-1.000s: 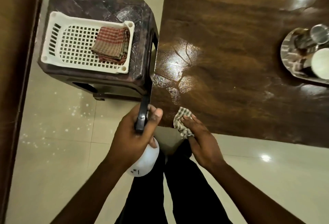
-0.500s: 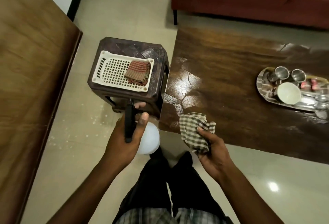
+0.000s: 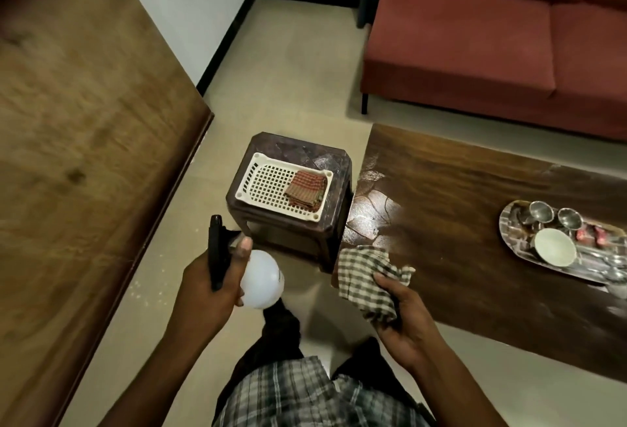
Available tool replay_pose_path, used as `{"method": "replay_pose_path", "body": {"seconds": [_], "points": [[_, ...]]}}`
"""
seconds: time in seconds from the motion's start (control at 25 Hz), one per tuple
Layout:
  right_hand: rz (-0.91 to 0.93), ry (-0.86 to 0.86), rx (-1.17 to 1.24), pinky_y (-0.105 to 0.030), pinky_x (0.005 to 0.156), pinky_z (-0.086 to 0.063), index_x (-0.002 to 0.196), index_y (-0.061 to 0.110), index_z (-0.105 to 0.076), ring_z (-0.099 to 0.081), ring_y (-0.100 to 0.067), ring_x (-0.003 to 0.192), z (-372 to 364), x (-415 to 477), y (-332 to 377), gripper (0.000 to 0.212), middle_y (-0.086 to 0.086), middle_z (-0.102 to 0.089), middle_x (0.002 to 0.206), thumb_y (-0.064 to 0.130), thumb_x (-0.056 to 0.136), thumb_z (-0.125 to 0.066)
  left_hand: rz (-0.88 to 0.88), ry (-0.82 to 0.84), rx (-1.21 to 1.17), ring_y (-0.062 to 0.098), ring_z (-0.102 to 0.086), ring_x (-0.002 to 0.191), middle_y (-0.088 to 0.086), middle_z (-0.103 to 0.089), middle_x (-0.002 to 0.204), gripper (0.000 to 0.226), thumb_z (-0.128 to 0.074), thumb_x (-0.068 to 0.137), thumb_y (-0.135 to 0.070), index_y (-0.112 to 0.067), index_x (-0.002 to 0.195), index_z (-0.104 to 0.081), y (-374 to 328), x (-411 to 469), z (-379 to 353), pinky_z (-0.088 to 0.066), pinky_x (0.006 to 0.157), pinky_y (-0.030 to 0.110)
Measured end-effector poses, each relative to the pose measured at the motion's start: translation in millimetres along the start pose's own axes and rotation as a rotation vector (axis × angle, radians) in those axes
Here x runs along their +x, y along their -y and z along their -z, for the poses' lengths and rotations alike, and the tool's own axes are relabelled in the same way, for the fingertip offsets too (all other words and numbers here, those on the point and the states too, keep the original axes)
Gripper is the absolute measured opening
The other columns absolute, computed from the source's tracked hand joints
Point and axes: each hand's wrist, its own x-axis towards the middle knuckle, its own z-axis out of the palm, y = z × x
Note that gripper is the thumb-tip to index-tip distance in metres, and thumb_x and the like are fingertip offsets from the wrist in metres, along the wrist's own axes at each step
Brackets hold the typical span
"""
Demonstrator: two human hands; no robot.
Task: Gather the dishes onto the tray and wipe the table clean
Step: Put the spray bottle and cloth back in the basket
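My left hand [image 3: 210, 286] grips a white spray bottle [image 3: 259, 279] with a black trigger head, held over the floor left of the table. My right hand [image 3: 402, 314] holds a green-checked cloth [image 3: 364, 277], lifted just off the near left corner of the dark wooden table [image 3: 441, 196]. That corner looks wet and shiny. A steel tray [image 3: 509, 223] on the table's right side carries two steel cups [image 3: 539, 211], a white bowl [image 3: 554, 246], spoons and small red items.
A dark stool [image 3: 271, 236] stands against the table's left end, bearing a white perforated basket [image 3: 268, 182] with a folded red-checked cloth [image 3: 305, 191]. A red sofa [image 3: 492, 36] lies beyond the table. A large wooden surface [image 3: 84, 155] fills the left.
The cloth has come off the table corner and now hangs in my right hand. My view has pulled back and up, bringing the sofa and whole tray into sight.
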Motion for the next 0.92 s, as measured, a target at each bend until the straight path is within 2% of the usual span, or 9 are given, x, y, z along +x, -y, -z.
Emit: {"method": "replay_pose_path", "body": {"seconds": [0.2,0.32,0.36,0.48,0.6,0.68,0.76,0.84,0.92], "points": [[0.018,0.011,0.013,-0.032,0.067,-0.049,0.135,-0.004,-0.065,-0.069,-0.026,0.085,-78,32,-6,0.053,-0.020,-0.074,0.121,0.010,0.084,-0.072,-0.068,0.032,0.045,0.012,-0.076,0.062,0.005,-0.075,0.073,0.043,-0.063,0.100,-0.052,-0.012,0.112,-0.074,4,69,31,-0.057,0.057,0.012],[0.032,-0.015,0.053,-0.027,0.053,-0.055,0.130,-0.001,-0.068,-0.074,-0.022,0.075,-124,61,-10,0.039,-0.016,-0.079,0.110,0.009,0.092,-0.067,-0.156,0.103,0.073,0.014,-0.077,0.068,0.001,-0.077,0.087,0.034,-0.065,0.099,-0.049,-0.020,0.115,-0.074,8,121,45,-0.056,0.061,0.010],[0.041,-0.033,0.072,-0.027,0.054,-0.055,0.129,-0.001,-0.068,-0.075,-0.023,0.077,-139,75,-11,0.036,-0.017,-0.079,0.113,0.009,0.095,-0.065,-0.183,0.135,0.080,0.015,-0.078,0.075,0.000,-0.078,0.092,0.030,-0.065,0.099,-0.050,-0.025,0.113,-0.074,11,142,48,-0.059,0.066,0.015],[0.068,-0.072,0.118,-0.032,0.071,-0.050,0.133,-0.001,-0.067,-0.071,-0.028,0.091,-177,116,-15,0.037,-0.021,-0.073,0.131,0.009,0.098,-0.062,-0.205,0.215,0.122,0.024,-0.077,0.090,-0.003,-0.076,0.104,0.023,-0.066,0.099,-0.054,-0.032,0.104,-0.072,25,198,48,-0.067,0.081,0.039],[0.084,-0.085,0.125,-0.032,0.073,-0.055,0.128,0.002,-0.070,-0.076,-0.028,0.094,-206,155,-16,0.031,-0.019,-0.077,0.124,0.009,0.098,-0.062,-0.209,0.251,0.154,0.017,-0.074,0.096,-0.007,-0.075,0.106,0.023,-0.068,0.101,-0.051,-0.029,0.100,-0.072,39,248,35,-0.067,0.087,0.049],[0.080,-0.102,0.129,-0.035,0.076,-0.059,0.128,0.003,-0.070,-0.078,-0.029,0.103,-219,181,-13,0.032,-0.016,-0.079,0.121,0.008,0.097,-0.065,-0.216,0.267,0.152,0.003,-0.072,0.096,-0.016,-0.074,0.103,0.022,-0.069,0.102,-0.051,-0.030,0.097,-0.072,47,273,24,-0.067,0.085,0.049],[0.064,-0.112,0.117,-0.038,0.086,-0.060,0.133,0.001,-0.068,-0.074,-0.032,0.117,-228,210,-11,0.037,-0.017,-0.077,0.124,0.008,0.097,-0.066,-0.218,0.279,0.132,-0.006,-0.070,0.091,-0.021,-0.073,0.097,0.022,-0.069,0.102,-0.050,-0.030,0.094,-0.070,53,296,10,-0.067,0.082,0.045],[0.058,-0.121,0.112,-0.037,0.089,-0.061,0.131,0.001,-0.068,-0.076,-0.032,0.112,-231,238,-5,0.033,-0.017,-0.078,0.122,0.008,0.099,-0.064,-0.220,0.285,0.146,-0.003,-0.069,0.088,-0.014,-0.073,0.090,0.027,-0.069,0.102,-0.050,-0.025,0.093,-0.070,61,313,-7,-0.063,0.080,0.038],[0.067,-0.128,0.078,-0.035,0.084,-0.064,0.121,0.002,-0.071,-0.079,-0.027,0.099,-231,263,1,0.022,-0.014,-0.081,0.113,0.009,0.101,-0.064,-0.231,0.302,0.171,0.004,-0.070,0.085,-0.006,-0.074,0.086,0.028,-0.071,0.101,-0.048,-0.021,0.092,-0.070,70,330,-25,-0.058,0.078,0.033]]}}
